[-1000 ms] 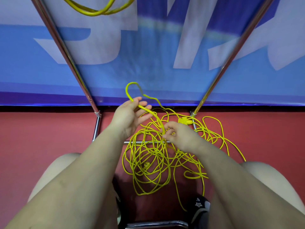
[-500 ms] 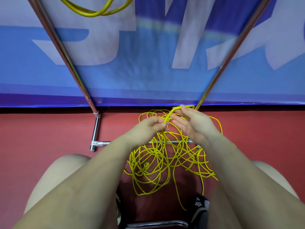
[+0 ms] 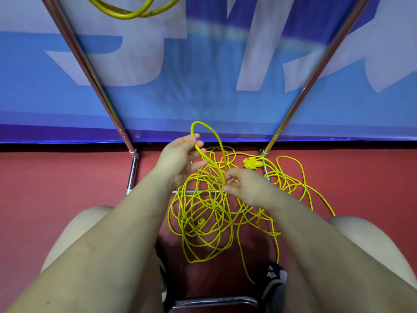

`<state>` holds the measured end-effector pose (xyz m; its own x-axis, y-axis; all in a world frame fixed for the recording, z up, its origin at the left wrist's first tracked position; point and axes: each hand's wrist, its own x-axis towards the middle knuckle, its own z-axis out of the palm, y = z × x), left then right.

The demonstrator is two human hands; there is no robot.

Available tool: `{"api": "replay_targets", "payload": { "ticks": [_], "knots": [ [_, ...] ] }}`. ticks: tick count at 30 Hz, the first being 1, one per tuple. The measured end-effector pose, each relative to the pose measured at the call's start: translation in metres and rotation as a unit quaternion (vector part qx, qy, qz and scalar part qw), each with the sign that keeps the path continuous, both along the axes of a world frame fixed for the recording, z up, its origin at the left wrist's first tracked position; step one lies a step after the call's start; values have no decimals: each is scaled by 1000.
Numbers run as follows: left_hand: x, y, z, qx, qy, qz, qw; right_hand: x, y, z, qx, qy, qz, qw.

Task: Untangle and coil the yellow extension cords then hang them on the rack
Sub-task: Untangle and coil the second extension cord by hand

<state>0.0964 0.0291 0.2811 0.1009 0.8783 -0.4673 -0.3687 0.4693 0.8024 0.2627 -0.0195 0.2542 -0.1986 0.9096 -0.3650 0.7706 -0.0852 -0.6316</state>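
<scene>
Head view: main risk was snagging. The tangled yellow extension cord (image 3: 203,220) lay in crossed loops on the red floor (image 3: 67,177) over the rack's base bar (image 3: 132,175), so pulling the raised strand could cinch a knot or catch the plug (image 3: 252,163). Left hand (image 3: 178,161) held a loop up above the pile, fingers loosely curled round it; right hand (image 3: 246,188) pinched the same strand lower, just above the heap.

Blue banner (image 3: 203,91) behind; red floor (image 3: 56,181); black shoe (image 3: 274,281), perhaps.
</scene>
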Motion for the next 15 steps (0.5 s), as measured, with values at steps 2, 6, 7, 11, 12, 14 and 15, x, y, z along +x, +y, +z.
{"api": "replay_targets", "payload": {
  "ticks": [2,6,7,11,12,14,15],
  "knots": [
    [-3,2,1,-7,-41,30,999,-1,0,2,32,0,-10,999],
    [-4,4,3,12,-89,25,996,-4,5,6,75,75,-69,992],
    [-3,3,2,14,-67,-3,998,-6,6,11,57,139,-107,983],
    [7,-10,-10,50,110,-205,971,0,15,34,-17,415,-294,861],
    [10,-14,-14,71,153,-257,952,4,17,37,-28,463,-340,818],
    [14,-20,-19,106,210,-303,924,10,21,39,-49,524,-409,745],
    [15,-21,-20,119,217,-299,922,11,21,38,-60,540,-426,724]
  ]
}}
